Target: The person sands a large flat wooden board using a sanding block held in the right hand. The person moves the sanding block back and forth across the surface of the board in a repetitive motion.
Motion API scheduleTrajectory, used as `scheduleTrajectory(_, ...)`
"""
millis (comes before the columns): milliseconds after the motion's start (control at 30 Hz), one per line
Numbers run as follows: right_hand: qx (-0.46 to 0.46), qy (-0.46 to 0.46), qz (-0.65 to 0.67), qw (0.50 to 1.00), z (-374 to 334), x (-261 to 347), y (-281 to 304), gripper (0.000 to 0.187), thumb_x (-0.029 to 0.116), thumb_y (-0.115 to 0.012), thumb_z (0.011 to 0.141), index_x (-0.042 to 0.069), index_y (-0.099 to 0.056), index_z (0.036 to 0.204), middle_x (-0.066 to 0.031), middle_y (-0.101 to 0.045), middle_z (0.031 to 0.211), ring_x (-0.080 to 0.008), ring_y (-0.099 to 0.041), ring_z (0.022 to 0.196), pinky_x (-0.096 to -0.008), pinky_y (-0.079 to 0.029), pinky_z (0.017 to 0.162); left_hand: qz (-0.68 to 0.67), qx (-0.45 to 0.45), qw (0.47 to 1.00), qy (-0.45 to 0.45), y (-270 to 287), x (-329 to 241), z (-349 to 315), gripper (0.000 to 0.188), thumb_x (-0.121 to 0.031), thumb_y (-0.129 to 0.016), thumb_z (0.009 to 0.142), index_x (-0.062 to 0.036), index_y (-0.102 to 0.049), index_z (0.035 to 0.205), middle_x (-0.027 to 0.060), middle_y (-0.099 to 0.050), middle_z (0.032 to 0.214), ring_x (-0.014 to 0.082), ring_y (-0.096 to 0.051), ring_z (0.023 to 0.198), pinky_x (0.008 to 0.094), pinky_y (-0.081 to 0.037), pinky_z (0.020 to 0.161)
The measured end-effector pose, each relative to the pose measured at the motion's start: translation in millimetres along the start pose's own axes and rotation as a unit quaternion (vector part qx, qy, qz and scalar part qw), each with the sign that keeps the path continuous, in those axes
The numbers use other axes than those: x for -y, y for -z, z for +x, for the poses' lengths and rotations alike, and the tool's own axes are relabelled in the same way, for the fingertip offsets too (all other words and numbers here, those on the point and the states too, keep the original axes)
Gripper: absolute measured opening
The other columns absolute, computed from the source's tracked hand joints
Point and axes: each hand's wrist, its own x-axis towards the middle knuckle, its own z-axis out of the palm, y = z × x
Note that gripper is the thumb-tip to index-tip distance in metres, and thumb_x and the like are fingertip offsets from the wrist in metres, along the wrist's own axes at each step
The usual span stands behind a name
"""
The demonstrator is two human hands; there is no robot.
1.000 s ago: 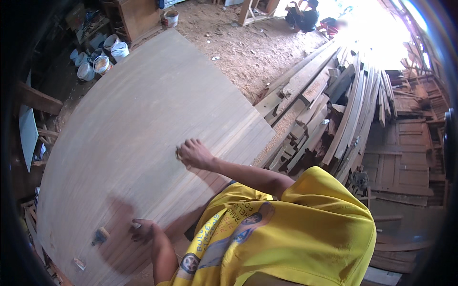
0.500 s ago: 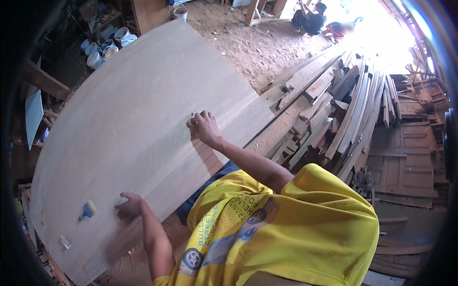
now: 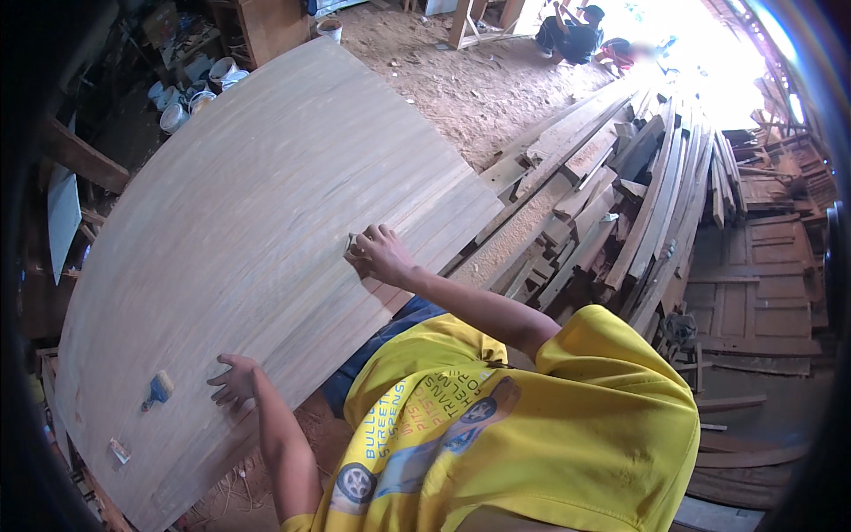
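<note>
The small pale pad (image 3: 351, 246) lies against the wooden panel (image 3: 266, 204), at about ten o'clock from the middle of the right hand (image 3: 383, 254), whose bent fingers are closed around it; the left hand is well apart, toward eight o'clock. The pad looks blocky or folded, though its material is too small to tell. Beneath it, the panel is broad and grey-brown, its dull face streaked with fine grain; its straight near edge runs from between seven and eight o'clock up to between one and two, while its far edge bows outward. The left hand (image 3: 235, 381) is empty, palm down with fingers spread, at the panel's lower part; whether the whole palm touches is unclear. At nine o'clock from it lies a brush (image 3: 159, 391) with a blue handle and pale bristles, its long axis from one to seven; farther out, at eight, is a small pale scrap (image 3: 119, 450). Beyond the panel, rough timber (image 3: 656, 191) dusted with sawdust (image 3: 505, 248) is stacked at two o'clock, and whitish buckets (image 3: 174, 118) stand toward eleven.
</note>
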Motion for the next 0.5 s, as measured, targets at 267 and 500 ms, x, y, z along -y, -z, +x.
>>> scheduleTrajectory(267, -0.001, 0.018, -0.049, 0.999, 7, 4, 8, 0.025, 0.026, -0.070, 0.079, 0.010, -0.059, 0.095, -0.0144, -0.055, 0.098, -0.0347, -0.048, 0.100, -0.0439, -0.042, 0.088, 0.008, 0.013, 1.000, 0.010, 14, -7, -6, 0.084, -0.066, -0.031, 0.086, -0.0107, -0.021, 0.149, 0.0283, -0.013, 0.153, 0.0424, -0.013, 0.142, 0.0678, -0.008, 0.106)
scheduleTrajectory(500, -0.048, -0.033, -0.021, 0.998, 7, 9, 13, 0.028, 0.025, -0.070, 0.078, 0.011, -0.058, 0.098, -0.0148, -0.052, 0.103, -0.0348, -0.048, 0.102, -0.0444, -0.042, 0.088, 0.008, 0.018, 1.000, 0.000, 11, -2, -4, 0.083, -0.065, -0.029, 0.087, -0.0103, -0.019, 0.149, 0.0285, -0.011, 0.153, 0.0428, -0.013, 0.142, 0.0681, -0.008, 0.106)
